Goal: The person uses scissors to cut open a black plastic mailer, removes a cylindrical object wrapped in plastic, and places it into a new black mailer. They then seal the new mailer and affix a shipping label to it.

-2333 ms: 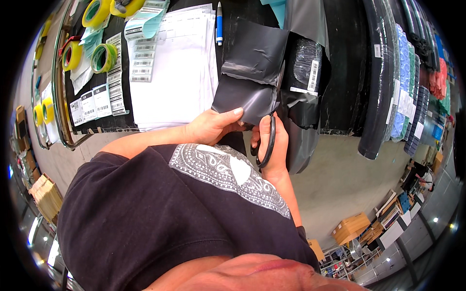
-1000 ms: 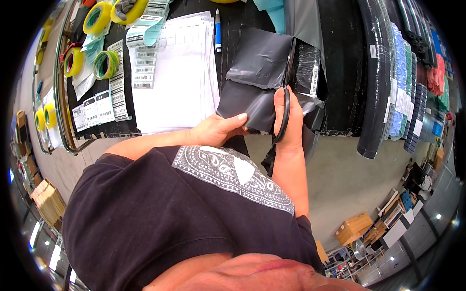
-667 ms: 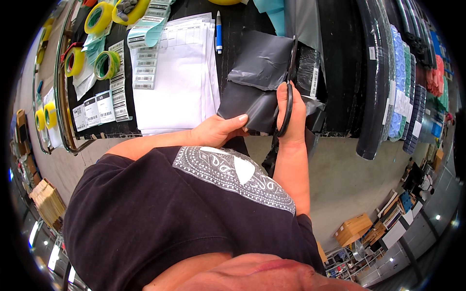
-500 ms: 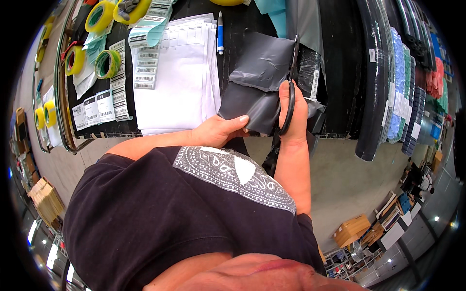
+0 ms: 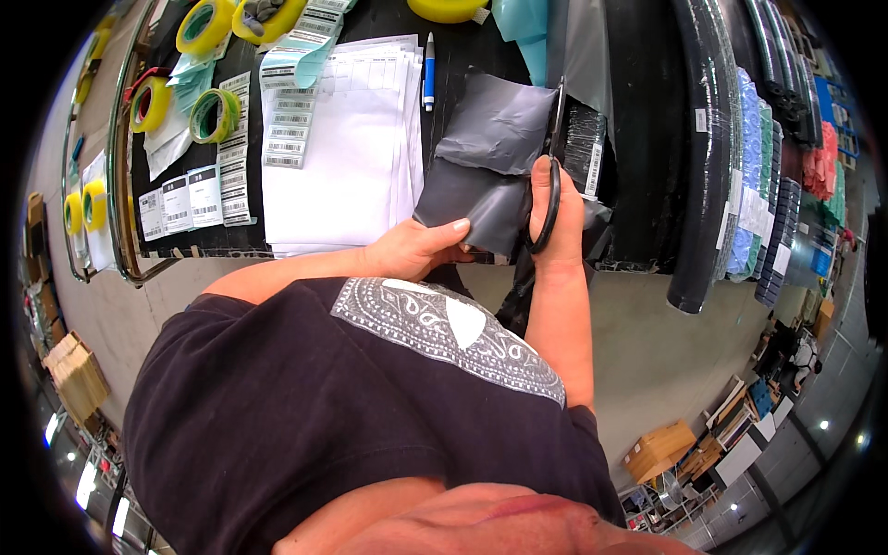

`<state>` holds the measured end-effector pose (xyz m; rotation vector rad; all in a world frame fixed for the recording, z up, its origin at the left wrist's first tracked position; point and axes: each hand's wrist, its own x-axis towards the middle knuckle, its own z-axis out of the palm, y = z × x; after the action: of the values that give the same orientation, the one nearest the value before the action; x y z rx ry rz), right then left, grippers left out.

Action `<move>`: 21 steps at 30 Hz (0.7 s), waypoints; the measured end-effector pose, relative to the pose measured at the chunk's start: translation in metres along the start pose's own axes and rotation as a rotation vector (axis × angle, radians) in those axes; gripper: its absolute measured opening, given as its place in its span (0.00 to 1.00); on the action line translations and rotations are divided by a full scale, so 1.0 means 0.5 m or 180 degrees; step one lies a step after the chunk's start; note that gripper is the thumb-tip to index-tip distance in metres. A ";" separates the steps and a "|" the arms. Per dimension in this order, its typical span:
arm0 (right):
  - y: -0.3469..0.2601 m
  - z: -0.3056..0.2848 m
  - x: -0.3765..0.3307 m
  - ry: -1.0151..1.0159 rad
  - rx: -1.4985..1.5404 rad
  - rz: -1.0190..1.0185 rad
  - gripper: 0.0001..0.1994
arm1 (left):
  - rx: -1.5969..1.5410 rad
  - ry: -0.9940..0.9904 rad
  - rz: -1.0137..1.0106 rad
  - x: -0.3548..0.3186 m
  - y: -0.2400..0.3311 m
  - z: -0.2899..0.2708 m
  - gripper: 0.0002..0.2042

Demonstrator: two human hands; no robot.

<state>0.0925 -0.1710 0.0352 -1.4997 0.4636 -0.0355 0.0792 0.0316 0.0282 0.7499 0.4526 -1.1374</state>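
Note:
A folded sheet of dark grey plastic film point(image 5: 495, 120) lies over the near edge of the black table. My left hand point(image 5: 421, 246) pinches its near edge, thumb on top and fingers hidden below. Along the film's right side, my right hand point(image 5: 561, 222) grips black-handled scissors point(image 5: 552, 208) with the blades pointing away from me. The blades look nearly closed, and whether film is between them I cannot make out. A dark strip of film point(image 5: 520, 291) hangs below the table edge between my forearms. Just right of the blades is a film-wrapped black package point(image 5: 583, 139) with a barcode label.
Left of the film lie a blue pen point(image 5: 429, 74), stacked white papers point(image 5: 338, 199) and strips of barcode labels point(image 5: 236, 157). Yellow tape rolls point(image 5: 205, 26) stand at the far left beside a metal rail point(image 5: 113, 166). On the right are large wrapped black rolls point(image 5: 708, 166) and blue bubble wrap point(image 5: 747, 176).
The scene has shifted slightly in view. Loose dark film that showed right of my right wrist is now mostly out of sight. Both hands keep their grips in nearly the same places.

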 end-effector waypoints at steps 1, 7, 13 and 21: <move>0.011 -0.001 0.005 -0.0056 0.0260 0.0041 0.12 | -0.0017 -0.0039 0.0072 -0.004 0.003 0.002 0.14; -0.008 0.006 0.009 -0.0082 0.0475 0.0617 0.11 | 0.0091 -0.0234 0.0394 -0.021 0.022 0.007 0.16; -0.027 0.011 0.007 0.0058 0.0183 0.0743 0.16 | -0.0033 -0.0259 0.0540 -0.049 0.040 0.025 0.17; -0.048 0.011 0.024 -0.0011 0.0119 0.0828 0.21 | -0.0177 -0.0460 0.0554 -0.066 0.026 -0.002 0.16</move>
<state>0.1112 -0.1713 0.0549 -1.3925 0.6485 0.1621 0.0790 0.0562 0.0536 0.6408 0.2903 -1.0041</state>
